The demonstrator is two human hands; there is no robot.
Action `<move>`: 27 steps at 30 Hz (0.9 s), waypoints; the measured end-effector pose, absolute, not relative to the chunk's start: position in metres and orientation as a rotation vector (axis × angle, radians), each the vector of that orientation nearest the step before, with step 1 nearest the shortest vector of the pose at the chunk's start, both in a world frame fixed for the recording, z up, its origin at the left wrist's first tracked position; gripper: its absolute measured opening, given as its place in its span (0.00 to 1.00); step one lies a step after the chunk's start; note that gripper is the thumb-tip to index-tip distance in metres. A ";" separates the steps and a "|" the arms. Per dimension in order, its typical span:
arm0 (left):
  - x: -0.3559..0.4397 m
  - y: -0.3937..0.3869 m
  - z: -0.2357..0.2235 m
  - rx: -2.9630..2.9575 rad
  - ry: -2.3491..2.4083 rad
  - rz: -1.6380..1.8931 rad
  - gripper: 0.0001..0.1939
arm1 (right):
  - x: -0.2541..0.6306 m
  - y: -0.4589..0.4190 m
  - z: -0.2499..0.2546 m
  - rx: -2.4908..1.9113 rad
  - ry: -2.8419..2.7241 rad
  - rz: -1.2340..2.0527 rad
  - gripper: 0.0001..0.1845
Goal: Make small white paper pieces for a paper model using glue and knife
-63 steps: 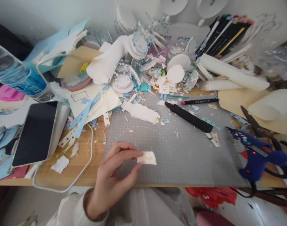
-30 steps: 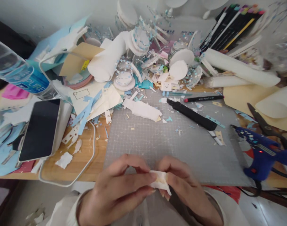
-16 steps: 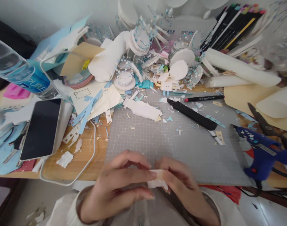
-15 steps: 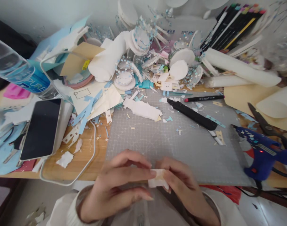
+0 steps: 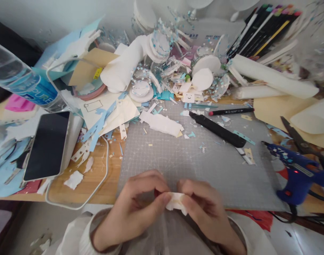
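Both hands meet low in the view, over the near edge of the grey mat (image 5: pixel 164 159). The left hand (image 5: pixel 139 205) pinches one end of a small white piece of paper (image 5: pixel 177 201) between thumb and forefinger, its fingers curled in. The right hand (image 5: pixel 205 209) has the other end the same way, so the paper is stretched between the two thumbs (its lower edge looks ragged, with a faint yellowish patch on it). Both grips are nearly closed, though the tucked-in fingers are partly hidden. Beyond them on the mat lie a torn white strip (image 5: pixel 162 123), a long black tool (image 5: pixel 219 131) set at a slant, and a dark marker (image 5: pixel 232 111) with a red end. A blue glue gun (image 5: pixel 294 171), its small red light showing, lies at the right, near the scissors (image 5: pixel 297 138). On the left, well apart from the hands, is a phone (image 5: pixel 48 145), just beside a water bottle (image 5: pixel 31 85).
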State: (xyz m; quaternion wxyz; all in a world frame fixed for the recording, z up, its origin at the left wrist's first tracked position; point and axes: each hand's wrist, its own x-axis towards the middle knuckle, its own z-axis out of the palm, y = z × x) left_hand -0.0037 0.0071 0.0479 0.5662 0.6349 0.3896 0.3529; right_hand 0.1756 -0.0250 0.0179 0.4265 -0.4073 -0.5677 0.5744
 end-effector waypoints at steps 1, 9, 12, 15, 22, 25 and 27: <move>-0.004 0.007 0.048 1.472 0.927 0.843 0.10 | 0.176 -0.026 0.016 -0.989 -1.364 1.474 0.21; -0.005 0.006 0.044 1.382 0.967 0.934 0.09 | 0.178 -0.026 0.017 -0.936 -1.407 1.575 0.23; -0.004 0.006 0.045 1.398 0.965 0.932 0.09 | 0.178 -0.026 0.020 -0.953 -1.497 1.523 0.21; -0.003 0.005 0.045 1.404 0.968 0.922 0.09 | 0.177 -0.025 0.023 -0.980 -1.544 1.448 0.18; -0.004 0.005 0.044 1.382 0.957 0.908 0.08 | 0.174 -0.024 0.024 -1.078 -1.703 1.204 0.14; -0.005 0.005 0.044 1.362 0.965 0.879 0.09 | 0.177 -0.026 0.022 -1.117 -1.759 1.155 0.14; -0.005 0.005 0.045 1.345 0.966 0.866 0.09 | 0.179 -0.027 0.021 -1.131 -1.768 1.163 0.16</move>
